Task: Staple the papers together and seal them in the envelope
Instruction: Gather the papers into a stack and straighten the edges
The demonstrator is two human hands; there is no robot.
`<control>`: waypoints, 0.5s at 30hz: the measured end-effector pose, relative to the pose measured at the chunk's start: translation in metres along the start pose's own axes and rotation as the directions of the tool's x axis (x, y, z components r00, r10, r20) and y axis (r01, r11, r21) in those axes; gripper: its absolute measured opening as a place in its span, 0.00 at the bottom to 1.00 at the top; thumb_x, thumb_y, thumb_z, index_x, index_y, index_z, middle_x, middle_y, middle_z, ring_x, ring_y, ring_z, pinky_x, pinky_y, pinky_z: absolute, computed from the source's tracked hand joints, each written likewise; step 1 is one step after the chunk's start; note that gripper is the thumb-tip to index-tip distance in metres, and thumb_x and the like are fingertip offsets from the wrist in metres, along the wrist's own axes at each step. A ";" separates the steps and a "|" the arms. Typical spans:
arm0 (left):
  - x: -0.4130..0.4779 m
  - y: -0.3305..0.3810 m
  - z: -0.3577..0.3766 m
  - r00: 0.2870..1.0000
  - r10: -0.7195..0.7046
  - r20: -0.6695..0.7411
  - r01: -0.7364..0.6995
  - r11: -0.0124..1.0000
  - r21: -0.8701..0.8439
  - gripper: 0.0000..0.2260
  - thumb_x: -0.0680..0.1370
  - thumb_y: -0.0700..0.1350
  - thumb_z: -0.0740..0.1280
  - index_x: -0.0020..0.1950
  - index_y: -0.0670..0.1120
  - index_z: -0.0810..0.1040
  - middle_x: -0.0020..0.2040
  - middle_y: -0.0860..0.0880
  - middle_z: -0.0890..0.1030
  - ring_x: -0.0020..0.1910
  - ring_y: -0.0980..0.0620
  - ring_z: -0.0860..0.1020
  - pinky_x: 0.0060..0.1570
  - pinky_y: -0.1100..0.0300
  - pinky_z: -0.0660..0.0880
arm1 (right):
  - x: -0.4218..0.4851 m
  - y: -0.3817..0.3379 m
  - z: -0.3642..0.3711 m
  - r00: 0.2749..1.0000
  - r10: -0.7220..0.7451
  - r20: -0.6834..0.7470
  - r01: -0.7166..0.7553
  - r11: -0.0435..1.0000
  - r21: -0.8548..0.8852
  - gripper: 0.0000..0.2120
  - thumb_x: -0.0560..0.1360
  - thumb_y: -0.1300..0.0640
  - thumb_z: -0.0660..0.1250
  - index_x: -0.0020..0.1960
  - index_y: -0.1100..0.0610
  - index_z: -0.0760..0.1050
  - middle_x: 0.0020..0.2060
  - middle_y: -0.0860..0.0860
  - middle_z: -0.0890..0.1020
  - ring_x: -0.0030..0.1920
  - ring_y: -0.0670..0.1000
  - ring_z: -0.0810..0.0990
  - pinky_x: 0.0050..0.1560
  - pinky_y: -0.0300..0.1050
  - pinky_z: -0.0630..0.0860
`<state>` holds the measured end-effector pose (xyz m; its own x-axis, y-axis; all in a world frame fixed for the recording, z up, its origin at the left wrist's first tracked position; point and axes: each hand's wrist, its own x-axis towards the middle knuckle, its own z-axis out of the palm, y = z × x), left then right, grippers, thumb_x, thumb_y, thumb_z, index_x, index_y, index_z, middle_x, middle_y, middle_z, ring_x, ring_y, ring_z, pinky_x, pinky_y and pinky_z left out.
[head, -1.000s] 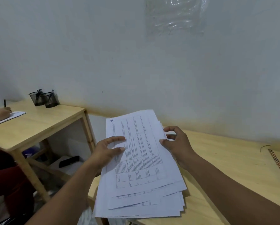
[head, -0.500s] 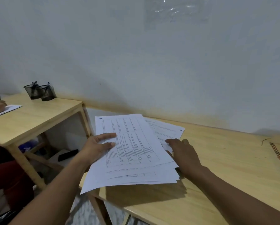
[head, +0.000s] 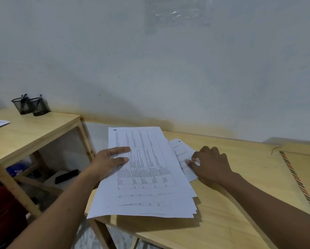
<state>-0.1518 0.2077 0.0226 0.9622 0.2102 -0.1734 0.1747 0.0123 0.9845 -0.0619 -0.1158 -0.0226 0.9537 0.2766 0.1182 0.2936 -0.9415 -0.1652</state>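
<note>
Left hand (head: pixel 111 160) pinched the papers (head: pixel 147 177) by their left edge; right hand (head: pixel 209 164) pinched a stray sheet (head: pixel 181 150); light, floppy, slippery, they likely needed squaring, then a corner hold.

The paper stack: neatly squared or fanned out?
Fanned out: paper stack edges lie staggered; one sheet pokes out under the right hand.

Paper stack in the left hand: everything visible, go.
The paper stack is several white sheets, fanned at the near edges; the top one shows a printed table and a mark at its far left corner. The left hand holds its left edge, fingers on top. It overhangs the desk corner, casts a shadow, and overlaps a loose sheet under the right hand.
</note>
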 end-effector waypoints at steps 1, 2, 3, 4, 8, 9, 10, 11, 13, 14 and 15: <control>0.003 -0.001 0.001 1.000 -0.005 0.016 0.005 1.000 -0.004 0.17 0.78 0.28 0.67 0.66 0.37 0.79 0.61 0.49 0.79 0.38 0.65 0.84 0.38 0.73 0.78 | -0.002 0.000 0.003 1.000 0.013 -0.009 -0.013 1.000 -0.008 0.19 0.77 0.32 0.55 0.58 0.41 0.74 0.57 0.46 0.74 0.59 0.53 0.70 0.54 0.52 0.67; 0.005 -0.003 0.002 0.999 -0.006 0.034 0.006 1.000 -0.005 0.17 0.78 0.28 0.67 0.65 0.37 0.80 0.63 0.48 0.78 0.41 0.64 0.84 0.39 0.72 0.78 | -0.003 0.001 0.006 1.000 0.015 -0.008 -0.015 1.000 0.009 0.21 0.76 0.31 0.57 0.60 0.41 0.73 0.57 0.46 0.73 0.59 0.53 0.69 0.55 0.52 0.67; 0.008 -0.006 0.002 0.998 -0.004 0.055 0.005 1.000 -0.011 0.17 0.77 0.28 0.67 0.65 0.37 0.80 0.66 0.46 0.78 0.44 0.63 0.84 0.42 0.72 0.78 | -0.003 0.002 0.008 1.000 0.012 0.000 -0.012 0.999 0.042 0.21 0.76 0.31 0.59 0.62 0.41 0.73 0.59 0.46 0.74 0.61 0.53 0.69 0.56 0.52 0.67; 0.009 -0.007 0.004 0.998 -0.005 0.070 0.007 1.000 -0.019 0.17 0.77 0.27 0.68 0.64 0.37 0.80 0.68 0.45 0.77 0.47 0.61 0.84 0.43 0.71 0.79 | -0.002 0.004 0.008 1.000 0.004 0.016 -0.005 0.997 0.077 0.21 0.76 0.33 0.60 0.65 0.41 0.73 0.62 0.45 0.74 0.63 0.53 0.69 0.57 0.52 0.67; 0.012 -0.011 0.010 0.995 -0.016 0.101 0.018 1.000 -0.019 0.17 0.77 0.27 0.67 0.64 0.36 0.80 0.68 0.45 0.76 0.52 0.58 0.81 0.43 0.71 0.79 | 0.005 0.017 0.001 0.995 -0.066 0.072 0.046 0.967 0.251 0.18 0.81 0.45 0.63 0.69 0.44 0.72 0.71 0.44 0.72 0.70 0.50 0.70 0.62 0.48 0.65; 0.014 -0.012 0.012 0.994 -0.012 0.108 0.014 1.000 -0.022 0.16 0.77 0.27 0.67 0.64 0.37 0.81 0.68 0.45 0.76 0.53 0.57 0.81 0.44 0.70 0.79 | 0.005 0.019 0.001 0.997 -0.060 0.052 0.044 0.960 0.277 0.18 0.80 0.46 0.63 0.70 0.46 0.72 0.71 0.45 0.72 0.69 0.50 0.71 0.62 0.46 0.66; 0.015 -0.014 0.013 0.993 -0.008 0.116 0.010 1.000 -0.019 0.16 0.77 0.27 0.68 0.63 0.37 0.81 0.68 0.45 0.76 0.52 0.57 0.82 0.45 0.69 0.79 | 0.005 0.021 0.002 0.999 -0.032 0.013 0.027 0.967 0.255 0.19 0.80 0.46 0.64 0.70 0.47 0.72 0.70 0.46 0.73 0.69 0.51 0.71 0.61 0.46 0.67; 0.017 -0.015 0.015 0.992 -0.008 0.126 0.010 1.000 -0.016 0.15 0.77 0.27 0.68 0.62 0.38 0.82 0.68 0.45 0.77 0.51 0.58 0.84 0.46 0.69 0.79 | 0.004 0.021 0.003 0.999 0.020 -0.035 -0.014 0.983 0.182 0.20 0.80 0.44 0.64 0.70 0.47 0.71 0.68 0.48 0.73 0.67 0.53 0.72 0.60 0.48 0.68; 0.019 -0.018 0.019 0.990 -0.011 0.138 0.013 1.000 -0.012 0.15 0.77 0.27 0.68 0.61 0.38 0.82 0.67 0.46 0.78 0.49 0.60 0.85 0.45 0.70 0.79 | 0.000 0.019 0.004 0.984 0.147 -0.098 -0.148 0.989 0.000 0.21 0.79 0.40 0.61 0.69 0.47 0.70 0.64 0.50 0.74 0.64 0.56 0.72 0.59 0.52 0.68; 0.020 -0.019 0.022 0.989 -0.012 0.147 0.013 1.000 -0.005 0.15 0.77 0.27 0.68 0.61 0.38 0.82 0.66 0.46 0.77 0.49 0.60 0.84 0.45 0.70 0.79 | -0.003 0.018 0.005 0.976 0.191 -0.105 -0.196 0.980 -0.038 0.21 0.80 0.39 0.60 0.69 0.48 0.70 0.63 0.50 0.75 0.63 0.56 0.72 0.59 0.53 0.67; 0.021 -0.019 0.024 0.987 -0.015 0.159 0.015 1.000 -0.003 0.15 0.77 0.27 0.68 0.62 0.38 0.82 0.67 0.46 0.77 0.51 0.59 0.83 0.45 0.70 0.79 | -0.005 0.017 0.006 0.971 0.214 -0.107 -0.219 0.975 -0.039 0.21 0.80 0.39 0.59 0.68 0.48 0.70 0.62 0.50 0.76 0.62 0.56 0.73 0.59 0.53 0.67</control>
<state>-0.1299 0.1885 -0.0004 0.9805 0.0516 -0.1894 0.1887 0.0188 0.9819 -0.0609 -0.1325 -0.0315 0.9818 0.0463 0.1840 0.0744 -0.9861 -0.1487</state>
